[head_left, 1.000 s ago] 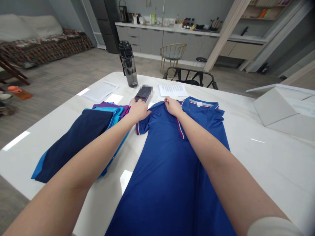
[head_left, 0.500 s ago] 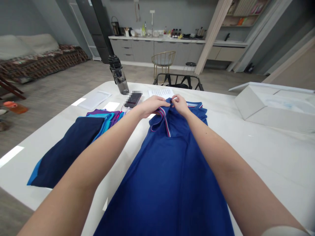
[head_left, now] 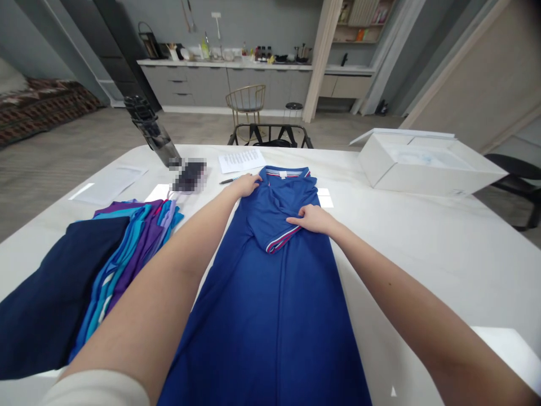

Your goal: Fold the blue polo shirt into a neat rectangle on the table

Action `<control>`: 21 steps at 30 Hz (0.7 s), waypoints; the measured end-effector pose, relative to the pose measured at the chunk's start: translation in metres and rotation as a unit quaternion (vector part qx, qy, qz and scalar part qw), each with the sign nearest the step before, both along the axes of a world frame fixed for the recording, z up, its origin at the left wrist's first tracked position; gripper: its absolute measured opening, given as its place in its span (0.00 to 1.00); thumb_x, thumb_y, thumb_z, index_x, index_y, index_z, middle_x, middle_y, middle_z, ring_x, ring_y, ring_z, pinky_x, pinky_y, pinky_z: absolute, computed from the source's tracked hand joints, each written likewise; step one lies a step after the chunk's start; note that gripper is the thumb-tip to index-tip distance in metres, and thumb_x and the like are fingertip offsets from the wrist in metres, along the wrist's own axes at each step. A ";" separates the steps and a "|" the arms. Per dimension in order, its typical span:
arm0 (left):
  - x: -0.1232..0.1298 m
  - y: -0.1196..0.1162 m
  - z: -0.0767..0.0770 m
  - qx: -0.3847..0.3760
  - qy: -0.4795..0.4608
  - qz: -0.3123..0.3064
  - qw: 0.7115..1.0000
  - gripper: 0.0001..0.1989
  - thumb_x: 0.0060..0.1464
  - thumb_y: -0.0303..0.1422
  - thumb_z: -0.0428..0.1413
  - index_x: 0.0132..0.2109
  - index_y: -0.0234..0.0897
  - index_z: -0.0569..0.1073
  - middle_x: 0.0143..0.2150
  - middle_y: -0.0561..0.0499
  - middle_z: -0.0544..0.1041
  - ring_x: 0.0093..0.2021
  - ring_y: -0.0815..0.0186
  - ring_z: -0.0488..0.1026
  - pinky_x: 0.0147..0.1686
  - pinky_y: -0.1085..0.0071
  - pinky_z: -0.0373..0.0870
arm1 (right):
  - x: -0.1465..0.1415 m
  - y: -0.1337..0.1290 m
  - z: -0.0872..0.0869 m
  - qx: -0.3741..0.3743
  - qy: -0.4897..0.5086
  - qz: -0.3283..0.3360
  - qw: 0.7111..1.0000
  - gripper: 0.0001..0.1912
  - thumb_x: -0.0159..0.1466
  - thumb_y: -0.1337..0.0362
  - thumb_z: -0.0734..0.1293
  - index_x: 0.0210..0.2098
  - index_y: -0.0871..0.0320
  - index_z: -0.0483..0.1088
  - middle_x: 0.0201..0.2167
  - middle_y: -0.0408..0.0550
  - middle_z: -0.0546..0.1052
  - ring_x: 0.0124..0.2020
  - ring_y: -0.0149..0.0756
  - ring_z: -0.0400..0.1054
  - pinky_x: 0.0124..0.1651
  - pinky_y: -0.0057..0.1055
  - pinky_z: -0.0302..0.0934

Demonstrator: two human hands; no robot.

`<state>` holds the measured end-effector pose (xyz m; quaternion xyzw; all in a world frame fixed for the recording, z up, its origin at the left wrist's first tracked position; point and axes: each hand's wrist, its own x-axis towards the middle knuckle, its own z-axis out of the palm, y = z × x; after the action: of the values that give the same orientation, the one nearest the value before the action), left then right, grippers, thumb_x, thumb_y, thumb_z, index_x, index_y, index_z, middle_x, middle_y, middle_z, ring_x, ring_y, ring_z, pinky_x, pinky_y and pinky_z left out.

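A long blue shirt point(head_left: 257, 316) with red-and-white striped trim lies flat on the white table, its collar end away from me. One short sleeve point(head_left: 270, 228) is folded inward across its upper part. My left hand point(head_left: 248, 185) is closed on the shirt's far left edge, beside the neck, with fingers and thumb together. Over the folded sleeve, close to its striped cuff, rests my right hand point(head_left: 315, 219). Its thumb reaches left, apart from the curled forefinger, and its other fingers are partly hidden.
Left of the shirt lies a stack of folded clothes point(head_left: 63, 282), dark navy on top. Farther back are a water bottle point(head_left: 158, 138), a phone point(head_left: 189, 176), a pen point(head_left: 228, 181) and printed paper point(head_left: 240, 161). An open white box point(head_left: 393, 175) stands at the back right.
My hands were together at the far end of the shirt. They have parted, the right coming nearer, and the sleeve now lies folded flat. The view has turned right.
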<state>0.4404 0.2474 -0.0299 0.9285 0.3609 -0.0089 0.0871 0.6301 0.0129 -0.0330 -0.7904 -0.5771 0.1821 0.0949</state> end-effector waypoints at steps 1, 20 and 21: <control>0.002 0.001 0.000 -0.003 -0.003 0.004 1.000 0.21 0.67 0.37 0.46 0.63 0.42 0.68 0.57 0.42 0.72 0.57 0.59 0.72 0.59 0.64 0.66 | -0.001 -0.005 0.000 -0.007 -0.003 0.004 1.000 0.25 0.59 0.39 0.71 0.23 0.54 0.69 0.28 0.50 0.77 0.32 0.43 0.72 0.33 0.33 0.60; 0.025 -0.003 -0.001 0.024 -0.151 0.152 0.976 0.13 0.66 0.31 0.42 0.53 0.41 0.67 0.54 0.41 0.75 0.59 0.50 0.67 0.57 0.49 0.59 | 0.073 0.034 -0.011 0.334 0.287 -0.242 0.865 0.21 0.58 0.55 0.71 0.46 0.60 0.72 0.29 0.44 0.73 0.30 0.36 0.68 0.33 0.32 0.65; 0.027 -0.006 -0.005 0.027 -0.149 0.152 0.977 0.14 0.65 0.29 0.43 0.53 0.41 0.68 0.55 0.41 0.75 0.59 0.50 0.67 0.57 0.49 0.59 | 0.077 0.039 -0.019 0.323 0.275 -0.255 0.869 0.20 0.58 0.56 0.71 0.46 0.59 0.72 0.29 0.44 0.73 0.30 0.36 0.69 0.34 0.32 0.66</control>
<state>0.4674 0.2417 -0.0351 0.8558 0.4807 0.1528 0.1148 0.7073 0.0519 -0.0521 -0.7531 -0.3329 0.1647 0.5430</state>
